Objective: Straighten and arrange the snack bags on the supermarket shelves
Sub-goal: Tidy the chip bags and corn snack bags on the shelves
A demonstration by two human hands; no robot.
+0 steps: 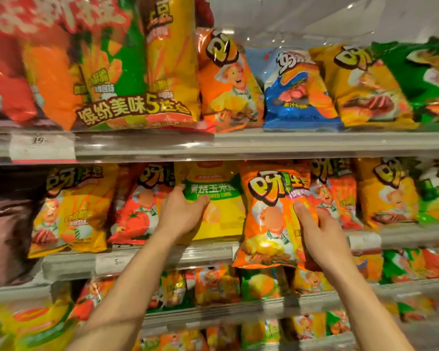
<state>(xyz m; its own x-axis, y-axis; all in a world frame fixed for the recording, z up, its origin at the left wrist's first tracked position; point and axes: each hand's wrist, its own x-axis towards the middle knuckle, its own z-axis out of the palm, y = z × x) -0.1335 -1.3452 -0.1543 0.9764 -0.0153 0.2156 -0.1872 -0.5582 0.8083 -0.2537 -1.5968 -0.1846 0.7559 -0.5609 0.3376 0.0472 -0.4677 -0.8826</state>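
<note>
On the middle shelf stands a yellow and green corn snack bag [217, 198]. My left hand [181, 214] grips its left edge, thumb across the front and fingers behind. Just to the right, my right hand [317, 233] holds an orange chip bag [269, 219] by its right side, thumb on the front. The orange bag is in front of the shelf edge, its bottom hanging below the shelf lip, tilted a little.
A red tomato bag [137, 209] and a yellow bag [74, 209] stand left of my hands, more orange and yellow bags [385, 193] to the right. The top shelf [314, 144] carries large bags. Lower shelves [213, 310] hold several small bags.
</note>
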